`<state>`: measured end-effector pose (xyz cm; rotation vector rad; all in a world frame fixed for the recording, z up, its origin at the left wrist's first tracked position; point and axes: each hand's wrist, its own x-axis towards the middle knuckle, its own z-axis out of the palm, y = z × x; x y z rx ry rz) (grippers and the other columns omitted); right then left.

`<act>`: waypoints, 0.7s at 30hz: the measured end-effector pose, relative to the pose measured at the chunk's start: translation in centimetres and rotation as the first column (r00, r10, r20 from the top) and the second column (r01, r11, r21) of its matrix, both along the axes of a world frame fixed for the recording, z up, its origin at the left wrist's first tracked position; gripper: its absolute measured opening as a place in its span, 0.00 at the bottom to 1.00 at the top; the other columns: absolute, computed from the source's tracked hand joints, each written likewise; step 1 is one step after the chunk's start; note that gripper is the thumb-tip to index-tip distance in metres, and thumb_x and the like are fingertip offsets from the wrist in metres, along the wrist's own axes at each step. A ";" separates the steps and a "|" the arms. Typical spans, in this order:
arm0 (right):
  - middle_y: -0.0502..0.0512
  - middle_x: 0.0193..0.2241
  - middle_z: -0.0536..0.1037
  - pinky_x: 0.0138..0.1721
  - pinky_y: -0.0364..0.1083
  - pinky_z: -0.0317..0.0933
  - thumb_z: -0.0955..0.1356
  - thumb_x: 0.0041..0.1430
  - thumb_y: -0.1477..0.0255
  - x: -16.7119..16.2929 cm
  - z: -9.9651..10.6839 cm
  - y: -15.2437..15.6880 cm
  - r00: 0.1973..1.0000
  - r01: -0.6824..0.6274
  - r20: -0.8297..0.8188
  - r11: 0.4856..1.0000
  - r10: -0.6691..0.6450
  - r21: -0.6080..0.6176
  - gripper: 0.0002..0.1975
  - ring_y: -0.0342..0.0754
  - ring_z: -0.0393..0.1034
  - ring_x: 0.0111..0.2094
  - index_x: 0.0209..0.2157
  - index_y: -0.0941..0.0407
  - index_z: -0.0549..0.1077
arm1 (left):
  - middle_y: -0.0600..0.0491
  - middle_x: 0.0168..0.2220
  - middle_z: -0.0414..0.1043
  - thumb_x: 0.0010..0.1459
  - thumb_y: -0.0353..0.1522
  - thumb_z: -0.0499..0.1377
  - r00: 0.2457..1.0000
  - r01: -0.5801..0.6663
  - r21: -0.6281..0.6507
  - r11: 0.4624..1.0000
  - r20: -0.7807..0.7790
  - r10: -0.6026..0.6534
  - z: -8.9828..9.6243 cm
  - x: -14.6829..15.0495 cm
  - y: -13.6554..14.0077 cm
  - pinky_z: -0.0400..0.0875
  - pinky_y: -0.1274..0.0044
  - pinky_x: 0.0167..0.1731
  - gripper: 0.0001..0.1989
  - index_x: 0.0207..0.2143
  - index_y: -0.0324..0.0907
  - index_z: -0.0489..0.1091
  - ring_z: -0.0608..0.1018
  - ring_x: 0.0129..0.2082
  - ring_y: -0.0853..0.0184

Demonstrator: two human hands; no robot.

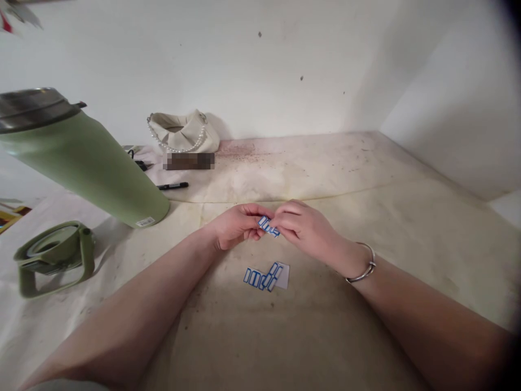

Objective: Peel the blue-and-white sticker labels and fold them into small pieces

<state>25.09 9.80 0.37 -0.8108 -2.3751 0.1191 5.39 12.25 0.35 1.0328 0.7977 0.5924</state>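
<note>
Left hand [238, 225] and right hand [307, 228] pinch closed on blue-bordered labels [266, 224], handling them well in from the far edge of the table [407, 233]; delicate fingertip control seems called for next.

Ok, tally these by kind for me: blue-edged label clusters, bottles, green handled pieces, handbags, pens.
Label clusters: 2 (one on the table, one in the left hand with the right hand at it; single labels overlap too much to count)
Green bottle: 1
Green handled piece: 1
Off-white handbag: 1
Black pen: 1
Total: 6
</note>
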 end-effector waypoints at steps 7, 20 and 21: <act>0.56 0.33 0.74 0.37 0.47 0.62 0.61 0.61 0.77 0.7 0.5 0.3 0.998 0.009 0.063 0.998 -0.013 0.059 0.10 0.48 0.64 0.36 0.35 0.55 0.75 | 0.52 0.25 0.73 0.49 0.27 0.63 1.000 -0.014 -0.036 0.999 -0.008 0.014 0.0 -0.1 0.1 0.63 0.83 0.20 0.08 0.35 0.37 0.75 0.70 0.20 0.77; 0.56 0.33 0.73 0.36 0.47 0.61 0.61 0.62 0.76 0.3 0.3 0.0 0.990 0.061 0.127 0.998 -0.061 0.005 0.10 0.49 0.64 0.37 0.33 0.55 0.74 | 0.52 0.26 0.71 0.52 0.34 0.63 0.999 0.014 -0.052 0.999 0.032 -0.013 0.0 -0.2 0.2 0.65 0.84 0.21 0.11 0.35 0.35 0.73 0.71 0.22 0.76; 0.56 0.33 0.73 0.37 0.47 0.61 0.61 0.62 0.76 0.2 0.3 0.0 0.992 0.062 0.109 0.998 -0.060 -0.014 0.10 0.49 0.65 0.37 0.34 0.55 0.73 | 0.53 0.26 0.71 0.51 0.31 0.64 1.000 0.011 -0.047 0.999 0.012 -0.011 0.1 -0.1 0.2 0.65 0.84 0.22 0.09 0.35 0.36 0.73 0.71 0.22 0.77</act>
